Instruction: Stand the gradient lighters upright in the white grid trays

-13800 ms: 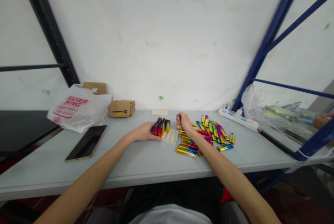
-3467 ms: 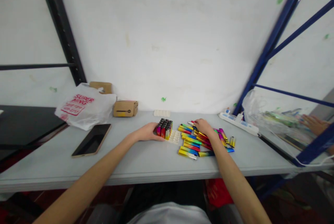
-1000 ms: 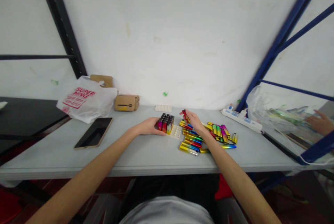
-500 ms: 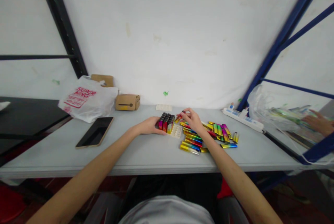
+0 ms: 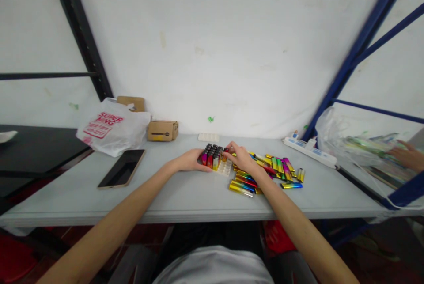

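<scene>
A white slotted tray (image 5: 225,168) sits mid-table with several colourful lighters (image 5: 212,156) standing upright in its left part. My left hand (image 5: 189,160) rests against the tray's left side, fingers curled around the standing lighters. My right hand (image 5: 240,157) is at the tray's right edge, pinching one lighter (image 5: 226,151) upright over the slots. A loose pile of rainbow-coloured lighters (image 5: 265,173) lies flat on the table just right of the tray, partly under my right wrist.
A phone (image 5: 122,174) lies at the left, with a white plastic bag (image 5: 111,127) and a small cardboard box (image 5: 162,130) behind it. A spare white tray (image 5: 208,137) and a power strip (image 5: 309,151) sit near the wall. Another person's hand (image 5: 409,156) shows at the far right.
My right hand picked a lighter from the pile, lifted it, and has brought it left and down to the tray. My left hand has stayed on the tray.
</scene>
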`<state>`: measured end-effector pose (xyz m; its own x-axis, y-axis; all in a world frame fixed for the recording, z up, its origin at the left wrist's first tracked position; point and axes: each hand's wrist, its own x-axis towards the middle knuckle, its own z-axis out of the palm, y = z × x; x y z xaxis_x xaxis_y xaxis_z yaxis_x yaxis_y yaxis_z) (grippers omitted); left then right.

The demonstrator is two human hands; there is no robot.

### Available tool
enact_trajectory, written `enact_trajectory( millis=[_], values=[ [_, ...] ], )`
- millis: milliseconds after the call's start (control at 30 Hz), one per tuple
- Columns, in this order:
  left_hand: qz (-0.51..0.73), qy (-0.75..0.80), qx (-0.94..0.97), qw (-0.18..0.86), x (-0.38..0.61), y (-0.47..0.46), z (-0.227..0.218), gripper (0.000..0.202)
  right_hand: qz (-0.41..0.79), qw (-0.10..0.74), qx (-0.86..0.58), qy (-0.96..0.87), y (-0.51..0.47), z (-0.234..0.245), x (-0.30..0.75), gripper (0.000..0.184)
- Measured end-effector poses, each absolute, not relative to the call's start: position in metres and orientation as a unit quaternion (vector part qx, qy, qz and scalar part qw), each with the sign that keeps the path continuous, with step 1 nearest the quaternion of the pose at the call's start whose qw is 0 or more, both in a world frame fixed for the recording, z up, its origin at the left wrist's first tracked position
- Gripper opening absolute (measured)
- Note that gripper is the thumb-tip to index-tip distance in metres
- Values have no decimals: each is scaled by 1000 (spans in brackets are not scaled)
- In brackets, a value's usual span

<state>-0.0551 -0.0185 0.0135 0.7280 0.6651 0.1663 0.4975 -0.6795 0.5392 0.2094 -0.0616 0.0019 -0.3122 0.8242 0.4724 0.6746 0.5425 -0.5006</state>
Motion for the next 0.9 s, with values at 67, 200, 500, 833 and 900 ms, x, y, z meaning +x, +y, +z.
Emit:
enact_trajectory(
  millis=[67, 200, 500, 833, 900],
  values=[
    [175, 321, 900, 238, -55, -19, 14, 67, 92, 347, -472, -805, -61, 2, 207, 21],
    [172, 324, 897, 244, -55, -20, 15, 69, 109, 343, -460, -812, -65, 9, 209, 25],
    [161, 342, 898, 226, -55, -18, 13, 67, -9, 303, -584, -753, -49, 1, 247, 27],
    [163, 348, 895, 228, -57, -16, 12, 69, -5, 175, -638, -750, -39, -8, 258, 28],
    [161, 348, 896, 223, -56, -16, 12, 69, 7, 176, -640, -748, -38, -8, 260, 29]
  ],
)
